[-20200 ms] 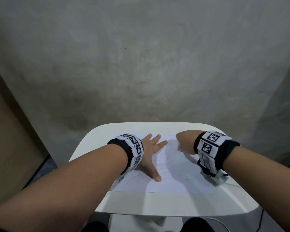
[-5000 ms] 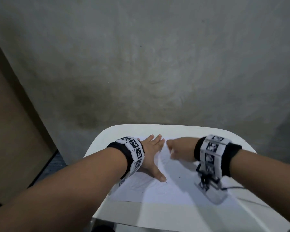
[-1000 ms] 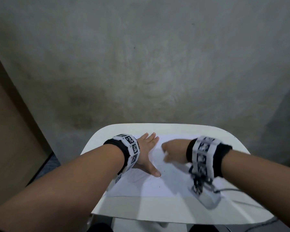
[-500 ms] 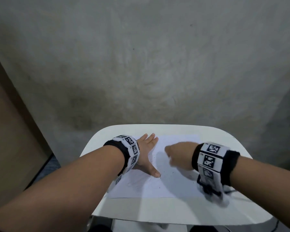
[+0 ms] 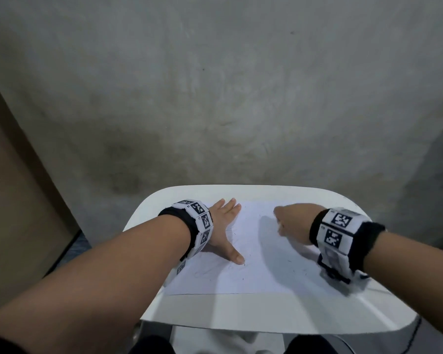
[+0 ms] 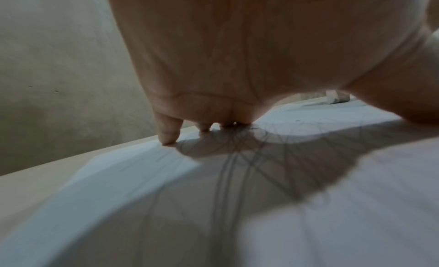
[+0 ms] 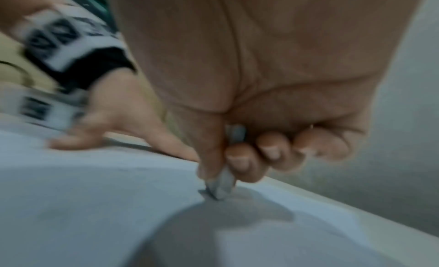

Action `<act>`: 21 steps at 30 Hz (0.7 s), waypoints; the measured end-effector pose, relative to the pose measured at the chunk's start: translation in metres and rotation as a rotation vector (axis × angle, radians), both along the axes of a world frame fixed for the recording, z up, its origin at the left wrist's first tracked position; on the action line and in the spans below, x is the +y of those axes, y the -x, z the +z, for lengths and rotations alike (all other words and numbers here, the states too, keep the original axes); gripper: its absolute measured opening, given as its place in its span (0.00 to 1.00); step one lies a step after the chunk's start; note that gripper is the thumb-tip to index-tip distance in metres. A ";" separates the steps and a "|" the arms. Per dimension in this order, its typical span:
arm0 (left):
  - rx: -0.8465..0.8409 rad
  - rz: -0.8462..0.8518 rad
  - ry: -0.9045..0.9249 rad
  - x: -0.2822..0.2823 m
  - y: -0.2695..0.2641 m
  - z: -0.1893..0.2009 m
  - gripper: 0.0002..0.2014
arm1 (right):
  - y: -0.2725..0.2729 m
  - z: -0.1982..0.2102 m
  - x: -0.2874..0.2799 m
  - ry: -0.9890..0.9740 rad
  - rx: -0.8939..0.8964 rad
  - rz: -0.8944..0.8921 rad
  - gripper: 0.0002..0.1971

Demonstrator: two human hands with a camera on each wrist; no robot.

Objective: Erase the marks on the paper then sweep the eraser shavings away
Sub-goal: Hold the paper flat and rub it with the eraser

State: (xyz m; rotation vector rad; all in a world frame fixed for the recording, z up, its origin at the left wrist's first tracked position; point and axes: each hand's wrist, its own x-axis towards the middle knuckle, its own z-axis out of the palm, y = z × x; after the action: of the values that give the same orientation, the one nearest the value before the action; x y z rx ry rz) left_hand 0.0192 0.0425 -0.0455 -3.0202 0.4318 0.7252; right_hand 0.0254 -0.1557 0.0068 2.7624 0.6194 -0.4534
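Note:
A white paper (image 5: 253, 251) lies on the small white table (image 5: 266, 318). Faint pencil lines (image 6: 237, 167) cross it under my left hand, and dark shavings (image 5: 296, 269) speckle its right half. My left hand (image 5: 225, 226) lies flat on the paper's left part, fingers spread and straight. My right hand (image 5: 289, 221) is curled in a fist over the far right part of the sheet. It pinches a pale grey eraser (image 7: 222, 184) between thumb and fingers, and the eraser's tip touches the paper (image 7: 95, 205).
A bare concrete wall (image 5: 215, 98) stands right behind the table. A brown panel (image 5: 16, 200) rises at the left. A cable (image 5: 417, 325) hangs off the table's right front corner. The table's front strip lies bare below the sheet.
My right hand with the eraser has moved to the right and farther back across the paper. The left hand has stayed pressed in place.

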 end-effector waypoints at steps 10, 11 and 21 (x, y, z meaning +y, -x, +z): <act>0.006 0.005 0.000 -0.002 0.000 0.002 0.67 | 0.023 -0.003 0.003 -0.001 0.075 0.062 0.08; 0.011 0.001 0.000 -0.002 0.000 0.003 0.67 | 0.037 -0.011 0.009 -0.005 0.119 0.138 0.08; 0.009 -0.001 -0.002 -0.002 0.000 0.004 0.67 | 0.050 -0.015 -0.004 -0.075 0.186 0.102 0.06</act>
State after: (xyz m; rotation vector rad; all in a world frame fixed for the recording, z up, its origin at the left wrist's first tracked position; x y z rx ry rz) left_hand 0.0188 0.0401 -0.0419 -3.0156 0.4332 0.7388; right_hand -0.0246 -0.1595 -0.0083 2.7621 0.8325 -0.6824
